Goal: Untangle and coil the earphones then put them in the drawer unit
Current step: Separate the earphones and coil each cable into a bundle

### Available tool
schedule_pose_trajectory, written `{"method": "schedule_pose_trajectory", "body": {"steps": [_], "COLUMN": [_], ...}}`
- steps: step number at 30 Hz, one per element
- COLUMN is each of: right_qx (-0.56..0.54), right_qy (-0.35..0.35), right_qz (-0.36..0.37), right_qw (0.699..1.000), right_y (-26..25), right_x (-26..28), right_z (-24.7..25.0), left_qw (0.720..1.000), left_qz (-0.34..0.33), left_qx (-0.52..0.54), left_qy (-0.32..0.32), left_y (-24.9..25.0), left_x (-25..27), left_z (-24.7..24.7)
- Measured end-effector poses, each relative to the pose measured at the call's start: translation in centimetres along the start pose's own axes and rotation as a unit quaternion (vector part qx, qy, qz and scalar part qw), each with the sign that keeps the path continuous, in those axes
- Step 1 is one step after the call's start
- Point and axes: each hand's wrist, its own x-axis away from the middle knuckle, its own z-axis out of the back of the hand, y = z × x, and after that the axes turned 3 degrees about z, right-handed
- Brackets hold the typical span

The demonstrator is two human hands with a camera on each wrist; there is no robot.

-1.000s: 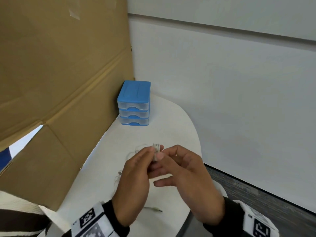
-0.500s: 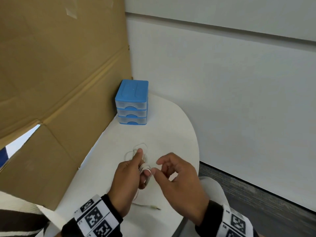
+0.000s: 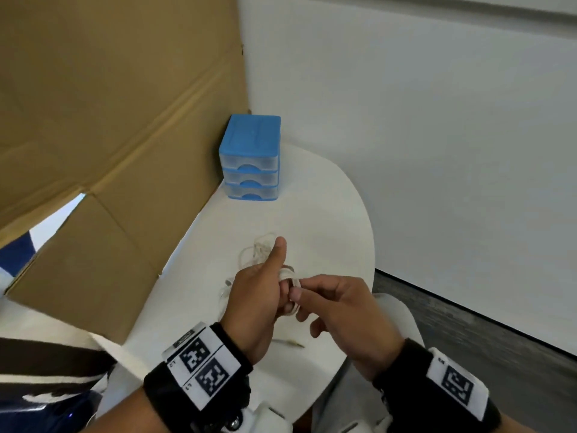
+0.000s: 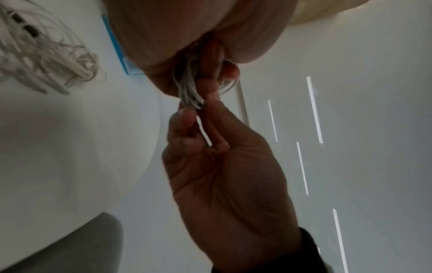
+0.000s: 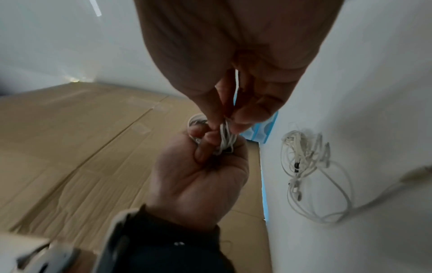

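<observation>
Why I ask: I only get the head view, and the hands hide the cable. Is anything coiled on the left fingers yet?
Observer: Yes. The left wrist view shows several loops of cable bunched in the curled fingers of the left hand.
Operator: And the other one?
Observer: The right hand pinches a strand right at that bunch.
Operator: Anything loose?
Observer: The right wrist view shows a tangle with earbuds in it lying on the table, apart from both hands.
</observation>
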Motion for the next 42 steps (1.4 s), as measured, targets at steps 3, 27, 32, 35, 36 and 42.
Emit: {"method": "schedule_pose_trajectory", "body": {"steps": [3, 27, 32, 35, 36, 42], "right_qx": [0.069, -0.013, -0.029, 0.005, 0.011, 0.091], "right_qy": [0.023, -0.031, -0.171, -0.165, -0.15, -0.08], "right_qz": [0.035, 0.001, -0.019, -0.034, -0.04, -0.068], "right_qw": [0.997, 0.999, 0.985, 0.986, 0.988, 0.99], "right_y": [0.1, 2.3, 2.6, 2.9, 3.2, 3.9], "right_x": [0.1, -1.7, -0.9, -1.1, -1.2, -1.7], "right_z": [0.1, 2.9, 2.3, 2.3, 2.3, 2.3], "left_qw": [1.0, 0.955, 0.926, 0.929, 0.934, 0.95], "left_qz": [0.012, 0.247, 0.28, 0.28, 0.274, 0.237], "left_qx": [-0.001, 0.123, 0.189, 0.162, 0.153, 0.145], "left_qy": [-0.004, -0.107, -0.166, -0.179, -0.172, -0.144], "left_y": [-0.9, -4.6, -6.5, -6.6, -6.5, -5.4], "left_x": [-0.4, -2.6, -1.4, -1.2, -1.3, -1.9], "left_z": [0.6, 6.7, 5.6, 5.4, 5.4, 5.8]}}
